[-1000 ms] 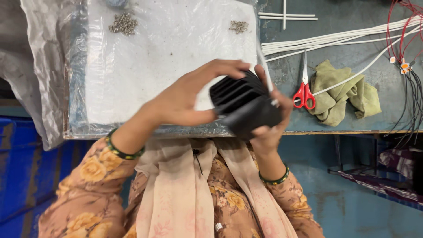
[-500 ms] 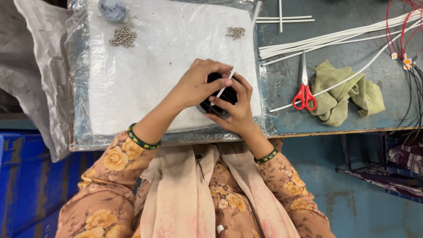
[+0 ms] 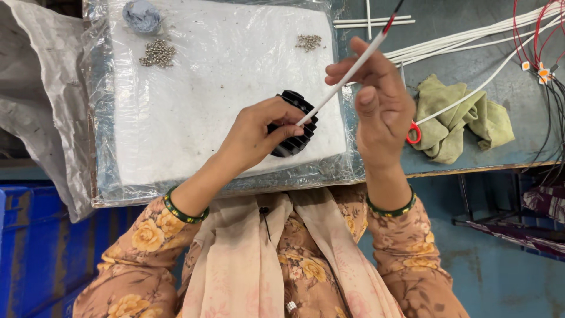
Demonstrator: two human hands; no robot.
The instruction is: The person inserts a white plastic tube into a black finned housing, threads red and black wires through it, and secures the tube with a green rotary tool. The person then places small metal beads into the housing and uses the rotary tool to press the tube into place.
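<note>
My left hand grips a black finned round housing that rests on the white plastic-wrapped foam pad. A white sleeved cable with a red end runs from the housing up to the right. My right hand is raised above the pad's right edge and holds that cable between its fingers.
Two small piles of metal screws lie on the pad, with a grey wad at its far left. Right of the pad lie red-handled scissors, a green rag, white cables and red wires. A blue crate stands below left.
The housing went from held up near me to resting on the pad. My right hand has lifted away to the right, drawing the white cable out from the housing.
</note>
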